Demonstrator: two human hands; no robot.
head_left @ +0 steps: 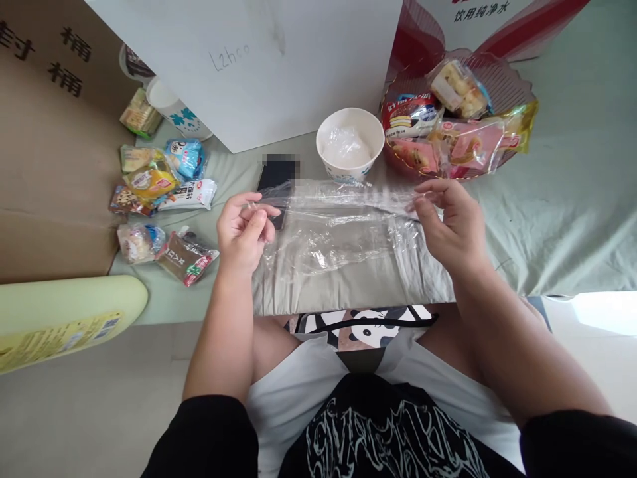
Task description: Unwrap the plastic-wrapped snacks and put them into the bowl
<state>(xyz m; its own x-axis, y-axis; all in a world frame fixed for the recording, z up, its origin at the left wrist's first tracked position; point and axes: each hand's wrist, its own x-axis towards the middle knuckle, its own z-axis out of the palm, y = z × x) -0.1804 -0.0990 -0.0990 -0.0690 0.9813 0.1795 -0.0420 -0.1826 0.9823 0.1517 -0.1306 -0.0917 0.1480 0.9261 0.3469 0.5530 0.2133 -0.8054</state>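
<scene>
Plastic film, clear and crinkled, stretched over the green cloth at its near edge. Left hand pinches one end, right hand the other; hands well apart. In the way: dark phone, its lower part behind film and left fingers; white paper bowl just beyond the film, crumpled clear plastic inside. Past right hand: clear basket of packaged snacks. Leftward: loose snack packets, cardboard box. White box stands behind phone and bowl.
</scene>
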